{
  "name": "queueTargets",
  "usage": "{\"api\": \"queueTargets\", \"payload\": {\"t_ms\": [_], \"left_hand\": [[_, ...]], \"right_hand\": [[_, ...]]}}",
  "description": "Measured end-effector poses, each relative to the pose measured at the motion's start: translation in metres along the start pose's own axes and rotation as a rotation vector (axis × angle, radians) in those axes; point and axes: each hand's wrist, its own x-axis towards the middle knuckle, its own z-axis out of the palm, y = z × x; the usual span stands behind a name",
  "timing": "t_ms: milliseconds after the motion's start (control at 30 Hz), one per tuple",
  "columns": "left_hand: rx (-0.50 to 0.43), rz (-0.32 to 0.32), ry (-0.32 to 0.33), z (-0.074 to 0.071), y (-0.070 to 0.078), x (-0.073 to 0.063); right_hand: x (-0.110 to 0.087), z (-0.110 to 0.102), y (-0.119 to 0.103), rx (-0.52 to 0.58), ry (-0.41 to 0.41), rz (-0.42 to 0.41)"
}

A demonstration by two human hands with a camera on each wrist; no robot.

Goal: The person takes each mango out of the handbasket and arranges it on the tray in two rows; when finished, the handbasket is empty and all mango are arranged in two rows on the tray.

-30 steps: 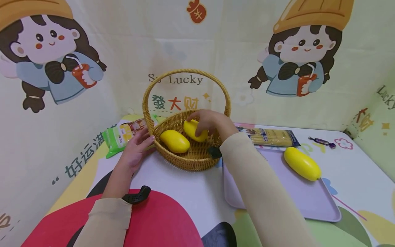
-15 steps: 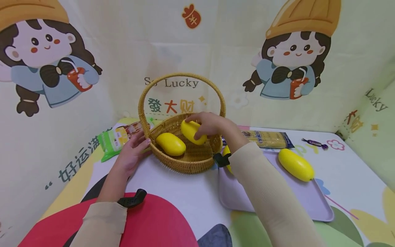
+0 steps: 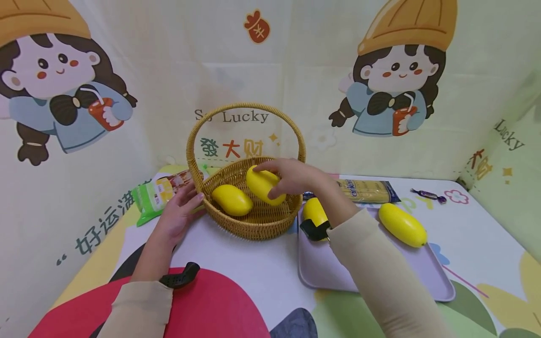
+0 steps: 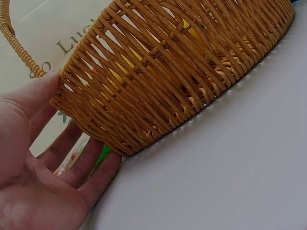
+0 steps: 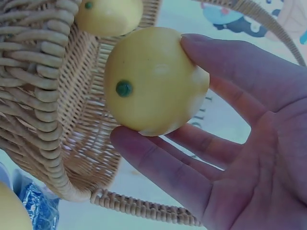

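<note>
The right hand (image 3: pixel 292 177) grasps a mango (image 3: pixel 259 184) within the basket (image 3: pixel 253 231)'s rim, thumb opposing fingers, likely against slipping; the left hand (image 3: pixel 179 215), fingers loosely extended, touches the basket's left side, apparently steadying it near the surface (image 3: pixel 270 267)'s back edge.

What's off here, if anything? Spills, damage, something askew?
Nothing stands out. The basket sits on the table, the yellow fruits look whole where visible, including the one the right hand grips, and no spill shows. One on the tray is partly hidden.
</note>
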Motion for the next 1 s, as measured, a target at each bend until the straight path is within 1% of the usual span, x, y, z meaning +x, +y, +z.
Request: {"api": "queueTargets", "payload": {"t_ms": [233,400,600,700,833,1000], "left_hand": [[0.009,0.016,-0.006,0.0,0.0,0.001],[0.007,0.004,-0.008,0.0,0.0,0.001],[0.001,0.005,-0.009,-0.001,-0.001,0.002],[-0.001,0.013,-0.012,-0.001,-0.003,0.002],[-0.007,0.017,-0.016,-0.002,-0.005,0.003],[-0.01,0.014,-0.011,-0.002,-0.005,0.005]], "right_hand": [[-0.019,0.002,0.0,0.013,0.011,0.007],[-0.03,0.002,0.002,0.014,0.021,0.006],[-0.043,0.002,0.003,-0.01,0.038,-0.029],[-0.05,0.002,0.004,-0.025,0.049,-0.013],[-0.061,0.003,0.005,-0.073,0.069,0.006],[-0.076,0.006,0.01,-0.11,0.097,0.005]]}}
